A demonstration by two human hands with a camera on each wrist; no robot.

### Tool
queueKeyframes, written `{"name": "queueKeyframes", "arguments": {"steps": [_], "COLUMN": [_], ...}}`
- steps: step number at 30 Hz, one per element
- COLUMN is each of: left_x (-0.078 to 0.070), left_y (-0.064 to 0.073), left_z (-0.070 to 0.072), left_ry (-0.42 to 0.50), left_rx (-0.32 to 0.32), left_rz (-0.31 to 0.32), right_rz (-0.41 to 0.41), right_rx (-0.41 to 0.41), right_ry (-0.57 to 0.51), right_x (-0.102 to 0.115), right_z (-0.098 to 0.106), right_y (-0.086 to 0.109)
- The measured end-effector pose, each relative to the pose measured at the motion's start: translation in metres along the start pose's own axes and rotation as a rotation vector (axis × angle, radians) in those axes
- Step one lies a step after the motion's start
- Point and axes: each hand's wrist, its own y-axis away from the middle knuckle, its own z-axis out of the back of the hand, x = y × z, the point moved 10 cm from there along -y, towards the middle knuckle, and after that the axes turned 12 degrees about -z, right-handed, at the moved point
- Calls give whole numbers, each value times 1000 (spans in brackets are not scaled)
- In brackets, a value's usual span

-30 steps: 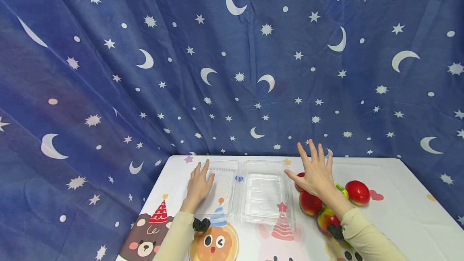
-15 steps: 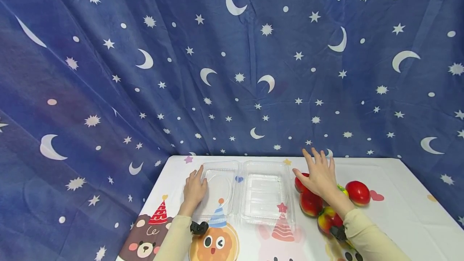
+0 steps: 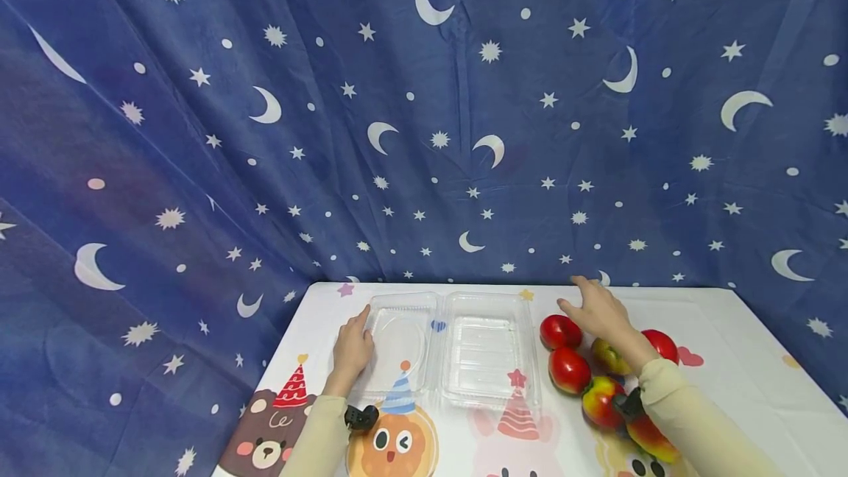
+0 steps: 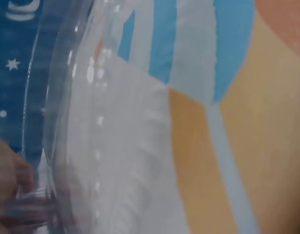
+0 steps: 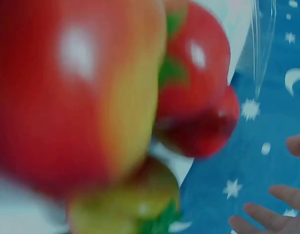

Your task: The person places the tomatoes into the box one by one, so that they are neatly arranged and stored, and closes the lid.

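Observation:
My left hand [image 3: 352,350] is at the left edge of a clear plastic clamshell box [image 3: 400,344], which lies unfolded on the table. In the left wrist view, part of a hand [image 4: 11,180] shows by the clear rim [image 4: 67,122]; whether it pinches the rim is not plain. My right hand [image 3: 599,313] hovers over a group of fruits, fingers spread and holding nothing. Below it lie red tomato-like fruits [image 3: 569,370], a yellow-green one [image 3: 608,357] and red-and-yellow ones [image 3: 603,402]. In the right wrist view, a large red-and-yellow fruit [image 5: 77,97] fills the near side.
The box's deeper half [image 3: 486,344] stands to the right of its flat half. A white tablecloth [image 3: 742,389] with cartoon prints covers the table. A blue curtain [image 3: 424,131] with moons and stars hangs behind it. Another red fruit [image 3: 662,344] lies behind the right forearm.
My left hand has shifted left, from over the flat half to the box's edge. My right hand has moved right and its fingers have drawn in somewhat, uncovering more fruits.

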Motion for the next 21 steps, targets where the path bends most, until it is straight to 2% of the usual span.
{"name": "queueKeyframes", "arguments": {"steps": [4,10,14,21], "left_x": [0,10,14,21], "left_y": [-2,-2,-1,0], "left_z": [1,-1,-1,-2], "left_ry": [83,201,243,319], "left_rx": [-33,-48,-53,-42], "left_rz": [-33,11,26,38], "right_rz": [-46,-93,-97,-99], "right_rx": [18,132,195,208], "right_ry": [15,50,50,46], "right_x": [-27,-67,-84,-99], "right_z": [17,26,25,29], "right_y": [-7,-8,-1,11]}}
